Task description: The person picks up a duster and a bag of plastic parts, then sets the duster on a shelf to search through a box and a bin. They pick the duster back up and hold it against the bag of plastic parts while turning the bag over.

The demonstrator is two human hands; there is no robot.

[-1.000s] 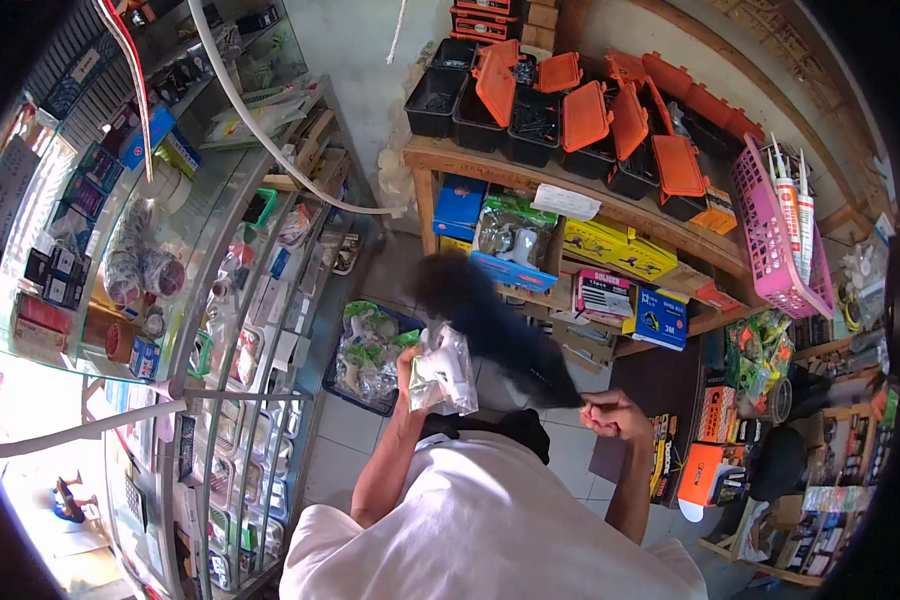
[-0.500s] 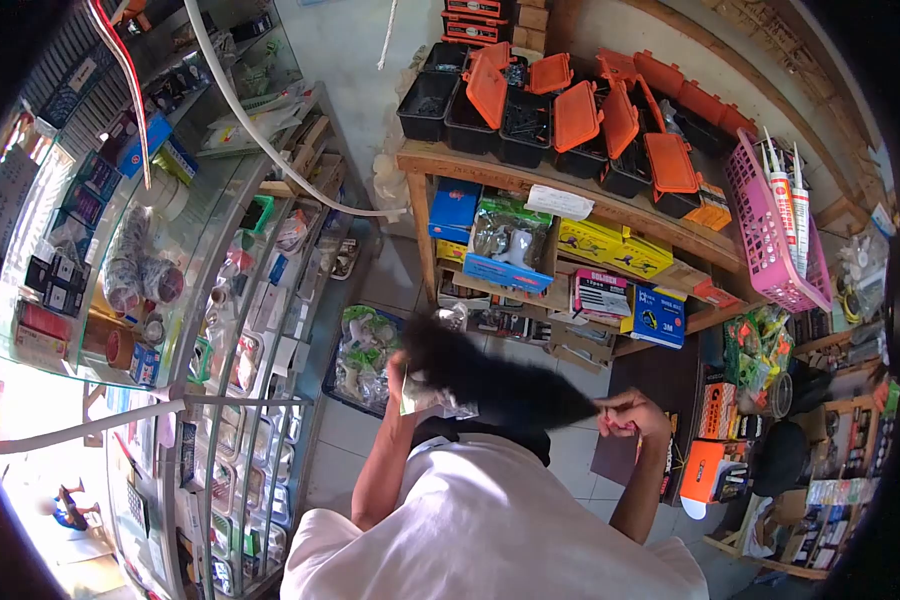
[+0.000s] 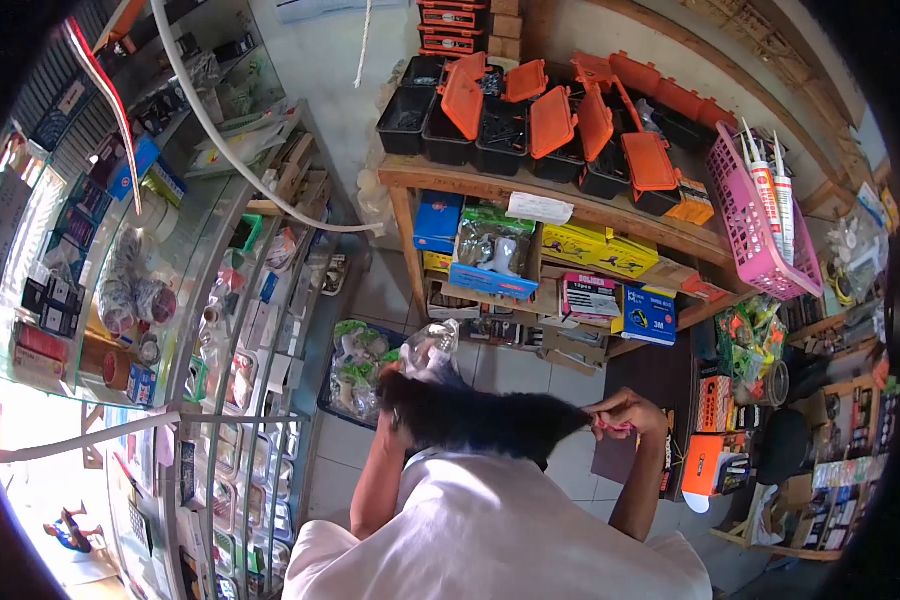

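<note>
A long, dark, fuzzy-looking black thing (image 3: 480, 412) stretches across in front of my chest, wide on the left and tapering on the right. Its kind is not clear. My right hand (image 3: 628, 412) is closed at the tapered end, with a small pink-red thing (image 3: 615, 428) showing at its fingers. My left hand (image 3: 394, 432) is at the wide end, its fingers mostly covered by the black thing. Just beyond it is a clear plastic bag (image 3: 432, 352); whether my left hand touches it cannot be seen.
Ahead stands a wooden shelf (image 3: 560, 212) bearing black bins with orange lids (image 3: 552, 118) and a pink basket (image 3: 755, 240) of sealant tubes. On the left is a glass display case (image 3: 210, 300). A tray (image 3: 342, 405) of bagged goods sits on the tiled floor.
The wide end of the black thing has dropped and shifted left, now covering more of my left hand. More of the clear plastic bag shows beyond it. My right hand has hardly moved.
</note>
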